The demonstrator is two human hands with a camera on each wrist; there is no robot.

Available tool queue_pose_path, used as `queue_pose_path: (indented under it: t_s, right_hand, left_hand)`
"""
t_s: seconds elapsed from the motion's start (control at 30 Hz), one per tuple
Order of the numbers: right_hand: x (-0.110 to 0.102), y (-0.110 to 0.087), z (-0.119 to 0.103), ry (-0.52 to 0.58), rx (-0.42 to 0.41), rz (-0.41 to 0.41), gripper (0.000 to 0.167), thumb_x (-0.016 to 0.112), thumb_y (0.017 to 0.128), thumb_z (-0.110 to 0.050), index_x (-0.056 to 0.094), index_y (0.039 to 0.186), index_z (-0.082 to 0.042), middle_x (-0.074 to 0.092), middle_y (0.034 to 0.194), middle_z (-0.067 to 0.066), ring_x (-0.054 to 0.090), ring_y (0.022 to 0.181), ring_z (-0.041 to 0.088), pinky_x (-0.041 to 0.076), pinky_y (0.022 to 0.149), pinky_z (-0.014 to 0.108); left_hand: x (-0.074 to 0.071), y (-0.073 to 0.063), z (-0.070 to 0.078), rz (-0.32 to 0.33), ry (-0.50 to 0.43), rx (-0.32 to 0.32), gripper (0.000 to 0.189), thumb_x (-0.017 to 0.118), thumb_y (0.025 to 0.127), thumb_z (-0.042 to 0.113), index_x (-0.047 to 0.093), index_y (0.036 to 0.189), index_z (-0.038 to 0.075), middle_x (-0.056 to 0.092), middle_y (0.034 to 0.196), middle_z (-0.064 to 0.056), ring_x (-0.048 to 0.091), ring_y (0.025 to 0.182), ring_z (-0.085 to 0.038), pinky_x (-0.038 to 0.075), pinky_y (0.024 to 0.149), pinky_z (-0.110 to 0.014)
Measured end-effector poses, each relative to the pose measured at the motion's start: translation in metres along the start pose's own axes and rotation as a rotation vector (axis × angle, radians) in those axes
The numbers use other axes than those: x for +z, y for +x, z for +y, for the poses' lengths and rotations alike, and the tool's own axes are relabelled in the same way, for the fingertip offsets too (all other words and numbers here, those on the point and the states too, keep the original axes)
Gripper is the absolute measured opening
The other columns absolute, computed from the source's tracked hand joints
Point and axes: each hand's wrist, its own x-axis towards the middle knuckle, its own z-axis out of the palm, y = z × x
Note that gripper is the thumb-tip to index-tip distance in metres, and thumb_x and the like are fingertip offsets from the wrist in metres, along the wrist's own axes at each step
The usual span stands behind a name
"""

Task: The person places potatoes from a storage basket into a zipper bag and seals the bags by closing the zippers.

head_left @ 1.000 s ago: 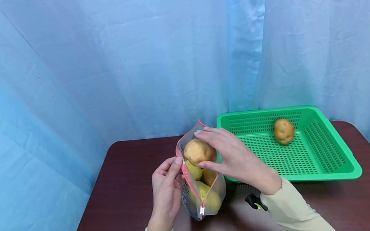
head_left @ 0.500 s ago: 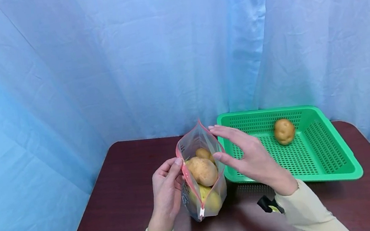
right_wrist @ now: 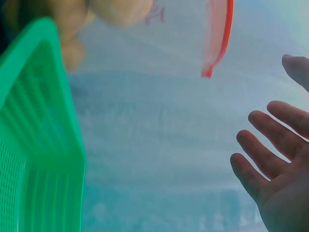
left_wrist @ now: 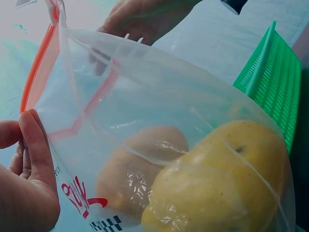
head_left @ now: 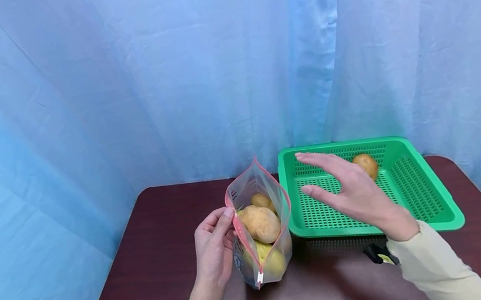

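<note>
A clear zip bag (head_left: 286, 245) with a pink-red rim stands upright on the table, its mouth spread wide. Inside lie a large potato (head_left: 261, 223), a smaller brown one (head_left: 262, 201) behind it, and yellow fruit (head_left: 273, 261) lower down. My left hand (head_left: 214, 249) pinches the bag's left rim between thumb and fingers. In the left wrist view a yellow fruit (left_wrist: 227, 179) presses against the clear plastic. My right hand (head_left: 356, 195) hovers over the green basket with fingers spread, holding nothing. Behind that hand, one potato (head_left: 366, 166) sits in the basket, partly covered.
The green plastic basket (head_left: 451, 208) stands at the back right of the dark wooden table (head_left: 148, 278), just right of the bag. A light blue curtain (head_left: 167, 78) hangs behind the table.
The large potato has left my right hand and settled lower in the bag. That hand has moved right, away from the bag to over the basket. My left hand keeps its pinch.
</note>
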Motion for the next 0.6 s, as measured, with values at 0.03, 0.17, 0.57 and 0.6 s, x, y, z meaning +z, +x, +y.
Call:
queue_pose_path:
  t_s: [0.03, 0.17, 0.57, 0.6]
  right_hand:
    - [-0.003, 0.000, 0.003, -0.009, 0.003, -0.008, 0.064, 0.082, 0.089, -0.014, 0.057, 0.148, -0.014, 0.059, 0.148, 0.003, 0.054, 0.136, 0.026, 0.041, 0.112, 0.029]
    - [-0.013, 0.000, 0.016, -0.064, 0.016, -0.027, 0.065, 0.083, 0.088, -0.015, 0.057, 0.148, -0.013, 0.059, 0.148, 0.005, 0.055, 0.135, 0.029, 0.047, 0.108, 0.044]
    - [-0.037, 0.000, 0.060, -0.115, 0.169, -0.169, 0.062, 0.076, 0.096, -0.031, 0.053, 0.150, -0.011, 0.055, 0.150, 0.013, 0.053, 0.132, 0.036, 0.044, 0.104, 0.062]
    - [-0.038, 0.000, 0.064, -0.116, 0.182, -0.188, 0.063, 0.076, 0.096, -0.032, 0.052, 0.151, -0.011, 0.054, 0.151, 0.014, 0.048, 0.137, 0.039, 0.042, 0.105, 0.064]
  left_hand:
    - [0.000, 0.000, 0.000, 0.001, 0.000, 0.000, 0.007, 0.066, 0.101, 0.006, 0.072, 0.098, 0.005, 0.066, 0.084, -0.002, 0.062, 0.070, -0.010, 0.054, 0.061, -0.019]
    - [0.000, 0.001, 0.000, -0.002, -0.002, 0.000, 0.007, 0.066, 0.101, 0.006, 0.072, 0.097, 0.006, 0.066, 0.084, -0.002, 0.062, 0.070, -0.010, 0.054, 0.061, -0.019]
    - [0.000, 0.001, -0.001, 0.002, 0.003, 0.001, 0.008, 0.065, 0.101, 0.005, 0.072, 0.097, 0.006, 0.066, 0.084, -0.002, 0.062, 0.069, -0.009, 0.054, 0.061, -0.019]
    - [0.000, 0.001, -0.001, 0.003, 0.003, 0.003, 0.008, 0.065, 0.101, 0.005, 0.072, 0.097, 0.006, 0.066, 0.084, -0.002, 0.062, 0.069, -0.009, 0.054, 0.061, -0.019]
